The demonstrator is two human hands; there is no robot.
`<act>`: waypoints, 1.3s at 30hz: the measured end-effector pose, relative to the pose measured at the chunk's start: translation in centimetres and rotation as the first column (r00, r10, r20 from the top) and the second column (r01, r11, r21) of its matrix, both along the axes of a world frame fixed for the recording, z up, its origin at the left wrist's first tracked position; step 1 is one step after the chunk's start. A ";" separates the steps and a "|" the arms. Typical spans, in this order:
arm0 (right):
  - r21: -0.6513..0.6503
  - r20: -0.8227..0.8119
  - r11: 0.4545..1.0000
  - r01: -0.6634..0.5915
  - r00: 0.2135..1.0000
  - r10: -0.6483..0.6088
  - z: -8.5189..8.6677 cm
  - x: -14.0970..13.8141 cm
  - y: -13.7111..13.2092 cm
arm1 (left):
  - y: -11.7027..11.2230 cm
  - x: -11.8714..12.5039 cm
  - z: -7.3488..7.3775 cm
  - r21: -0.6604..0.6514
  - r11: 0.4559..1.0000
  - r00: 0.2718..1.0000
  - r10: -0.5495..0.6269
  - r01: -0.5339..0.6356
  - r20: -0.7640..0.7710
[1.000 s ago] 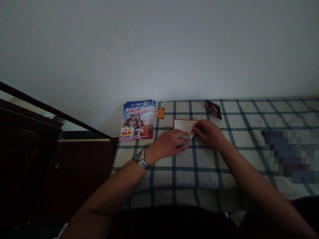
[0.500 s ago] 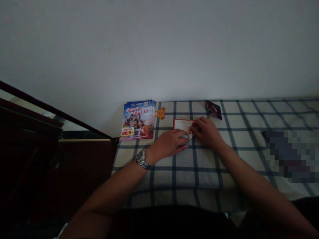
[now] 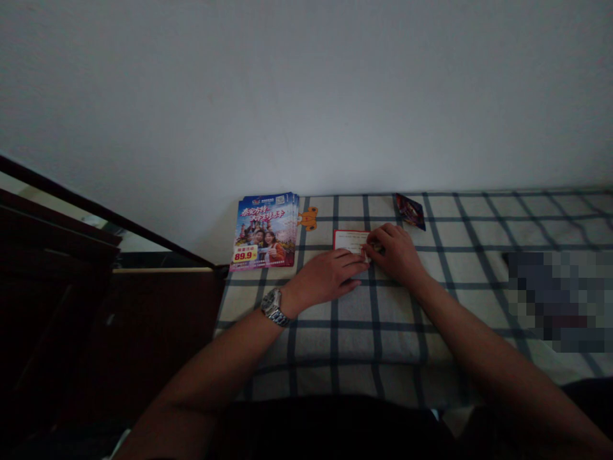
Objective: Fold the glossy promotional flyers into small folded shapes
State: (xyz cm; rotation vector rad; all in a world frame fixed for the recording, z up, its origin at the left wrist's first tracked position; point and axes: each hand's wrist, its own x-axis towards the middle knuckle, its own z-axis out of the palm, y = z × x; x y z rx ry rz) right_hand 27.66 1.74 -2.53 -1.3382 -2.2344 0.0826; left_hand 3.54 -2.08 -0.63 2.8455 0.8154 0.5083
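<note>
A white sheet with a red border (image 3: 348,240) lies on the checked cloth (image 3: 383,313), partly under both hands. My left hand (image 3: 330,276), with a metal watch on the wrist, rests flat on its near edge, fingers stretched out. My right hand (image 3: 395,254) is curled on the sheet's right side, fingertips pinched against the paper beside the left fingertips.
A stack of colourful flyers (image 3: 264,230) lies at the cloth's far left corner, with a small orange figure (image 3: 308,218) beside it. A dark folded paper piece (image 3: 410,211) sits near the wall. Dark wooden furniture (image 3: 96,306) stands to the left. A blurred patch (image 3: 558,300) lies at right.
My right hand has slid left over the sheet toward the left fingertips, covering more of the paper. The left hand has barely moved.
</note>
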 end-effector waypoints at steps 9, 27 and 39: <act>-0.004 0.015 1.000 -0.028 1.000 0.028 0.0 0.3 0.0 | 0.0 0.2 0.0 -0.056 0.998 0.999 0.024 -0.022 0.039; -0.028 -0.070 0.911 -0.412 0.910 0.410 1.5 2.1 -0.9 | 0.5 -0.4 0.3 -0.086 0.996 0.998 0.023 -0.019 0.054; -0.064 -0.080 0.899 -0.433 0.900 0.428 1.1 2.3 -0.8 | 0.4 -0.7 0.3 -0.102 0.995 0.998 0.012 -0.006 0.060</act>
